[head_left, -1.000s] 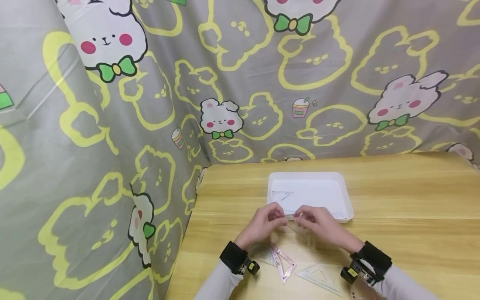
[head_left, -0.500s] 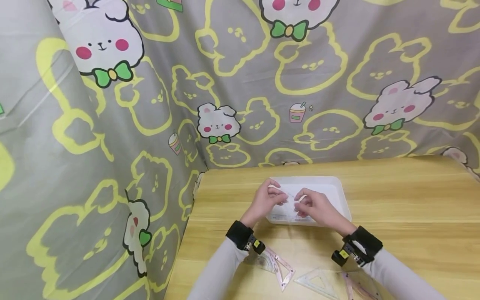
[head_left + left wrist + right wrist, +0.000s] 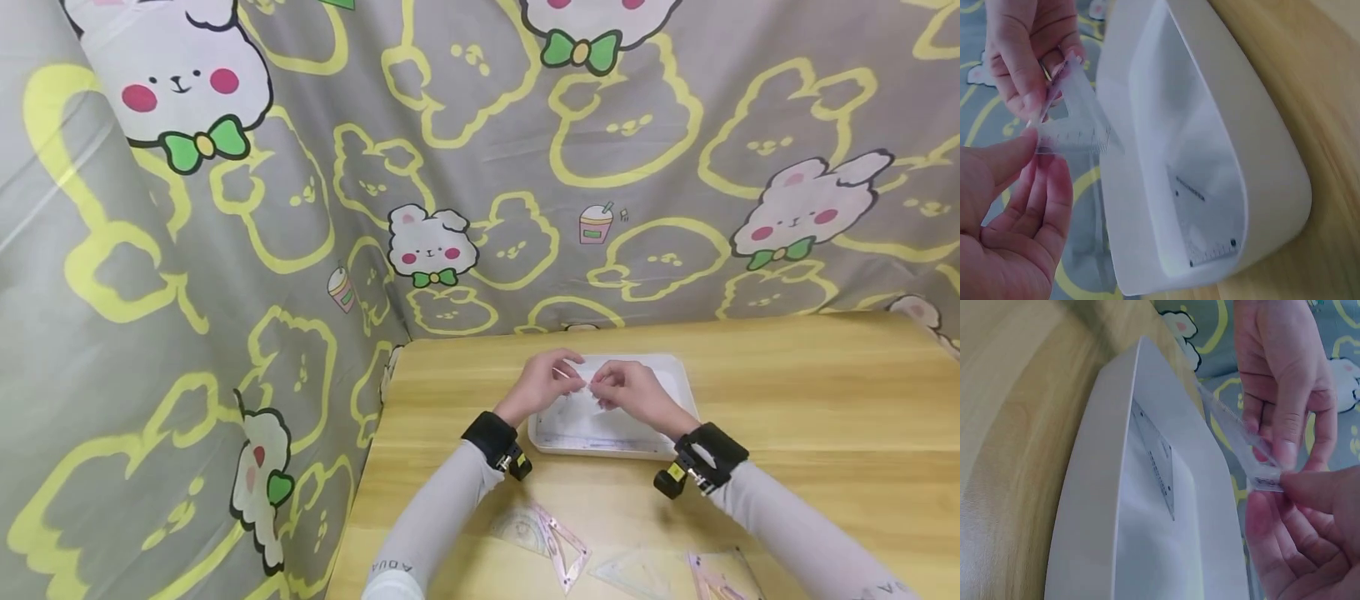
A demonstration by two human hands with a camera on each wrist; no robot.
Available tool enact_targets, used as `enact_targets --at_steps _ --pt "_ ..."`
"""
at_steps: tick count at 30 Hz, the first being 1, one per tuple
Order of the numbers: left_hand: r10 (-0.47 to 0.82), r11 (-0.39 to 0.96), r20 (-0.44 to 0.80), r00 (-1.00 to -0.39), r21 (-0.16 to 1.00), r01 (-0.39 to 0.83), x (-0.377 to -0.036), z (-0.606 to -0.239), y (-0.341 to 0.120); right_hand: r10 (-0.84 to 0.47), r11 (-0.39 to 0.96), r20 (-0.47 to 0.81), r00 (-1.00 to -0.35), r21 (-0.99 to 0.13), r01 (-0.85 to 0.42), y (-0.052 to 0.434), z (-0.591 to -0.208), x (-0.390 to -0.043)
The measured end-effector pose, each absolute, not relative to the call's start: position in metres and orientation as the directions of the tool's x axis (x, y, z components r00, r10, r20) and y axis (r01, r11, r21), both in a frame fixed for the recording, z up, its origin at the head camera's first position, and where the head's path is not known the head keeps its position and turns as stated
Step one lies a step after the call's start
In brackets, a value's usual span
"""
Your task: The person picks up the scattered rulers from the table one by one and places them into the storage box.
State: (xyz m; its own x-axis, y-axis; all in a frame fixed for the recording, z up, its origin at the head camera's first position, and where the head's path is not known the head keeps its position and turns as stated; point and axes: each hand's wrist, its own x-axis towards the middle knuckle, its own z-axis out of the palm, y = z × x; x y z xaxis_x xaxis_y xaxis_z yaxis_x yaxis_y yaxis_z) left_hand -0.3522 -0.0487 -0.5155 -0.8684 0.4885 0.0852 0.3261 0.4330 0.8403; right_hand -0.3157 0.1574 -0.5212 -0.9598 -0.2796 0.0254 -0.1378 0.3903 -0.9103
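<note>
Since the earlier frames both hands have moved forward from the table's near edge to above the white tray (image 3: 678, 398). The left hand (image 3: 542, 385) and right hand (image 3: 632, 392) each pinch one end of a clear set square (image 3: 1071, 128), held over the tray with its long edge running left to right. Another clear set square (image 3: 1205, 220) lies flat inside the tray. More set squares (image 3: 564, 546) rest on the wooden table (image 3: 810, 400).

Grey bunny-print cloth (image 3: 225, 250) hangs behind and left of a light wooden table (image 3: 810, 392)
</note>
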Motion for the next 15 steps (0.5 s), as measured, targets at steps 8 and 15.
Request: enact_targets --at_steps 8,15 --pt "0.491 0.566 0.047 -0.87 0.742 0.359 -0.36 -0.537 -0.045 -0.226 0.391 -0.122 -0.966 -0.92 0.025 0.153 -0.54 -0.32" --pt "0.478 0.634 0.033 -0.878 0.679 0.37 -0.359 -0.55 -0.044 -0.207 0.456 -0.167 -0.964 -0.888 0.056 0.151 -0.554 -0.325"
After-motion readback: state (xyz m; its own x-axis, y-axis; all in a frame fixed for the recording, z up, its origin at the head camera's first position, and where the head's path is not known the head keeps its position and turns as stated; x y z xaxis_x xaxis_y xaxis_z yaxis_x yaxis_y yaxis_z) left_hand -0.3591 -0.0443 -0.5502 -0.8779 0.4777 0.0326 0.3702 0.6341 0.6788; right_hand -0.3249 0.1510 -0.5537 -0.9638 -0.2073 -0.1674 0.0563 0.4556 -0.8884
